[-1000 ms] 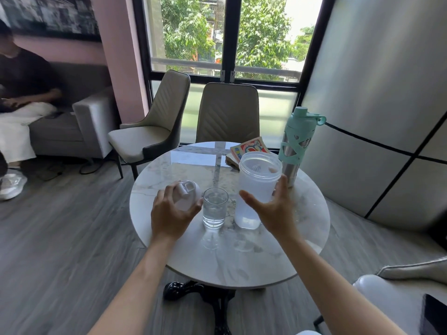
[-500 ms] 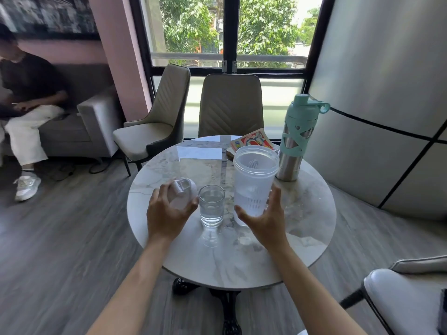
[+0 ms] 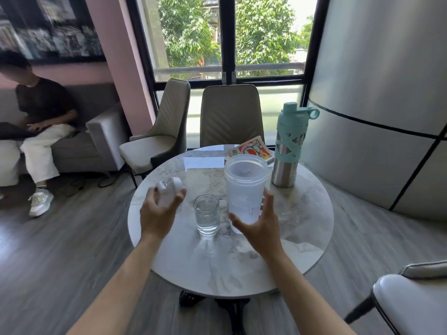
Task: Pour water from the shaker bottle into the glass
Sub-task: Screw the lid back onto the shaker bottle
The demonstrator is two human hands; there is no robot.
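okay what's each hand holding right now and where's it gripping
The left hand holds the white lid, fingers wrapped around its rim. The right hand is open beside the shaker bottle, gripping nothing yet.

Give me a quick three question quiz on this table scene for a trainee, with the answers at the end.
1. True or false: the shaker bottle has its lid on.
2. Which hand holds the shaker lid?
3. The glass stands: A) left of the shaker bottle, B) behind the teal water bottle, C) on the book.

Key: 1 false, its top is open. 2 the left hand; the right hand is open beside the shaker bottle. 3 A.
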